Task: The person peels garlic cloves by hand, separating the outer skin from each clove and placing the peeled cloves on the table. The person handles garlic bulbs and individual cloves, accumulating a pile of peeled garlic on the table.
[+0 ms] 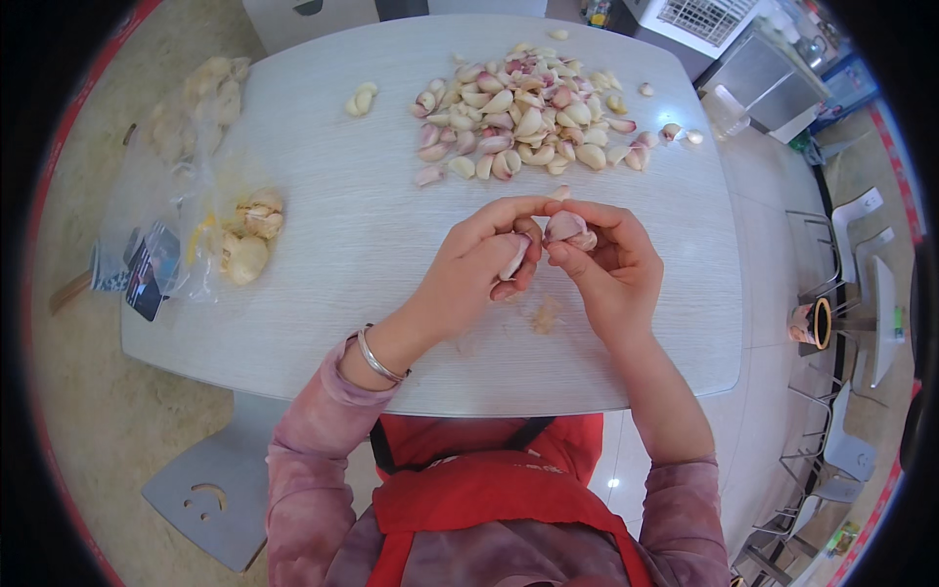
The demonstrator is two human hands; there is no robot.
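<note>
My left hand (488,257) holds a garlic clove (516,257) between its thumb and curled fingers. Right beside it, my right hand (612,253) pinches a small cluster of purple-tinged garlic cloves (569,229) between thumb and forefinger. The forefingers of both hands come close together above that cluster. Beyond my hands spreads a large pile of separate garlic cloves (524,110), white to purple, some still in skin. A single clove (563,192) lies just past my fingertips. Below my hands, a scrap of dry garlic skin (546,315) rests on the table (352,220).
At the left of the table, a clear plastic bag (194,249) holds whole garlic bulbs (249,257), with a dark card (147,279) beside it. Two peeled cloves (361,99) lie apart from the pile. A grey chair (209,491) stands at the near left, and more chairs (847,440) stand at right.
</note>
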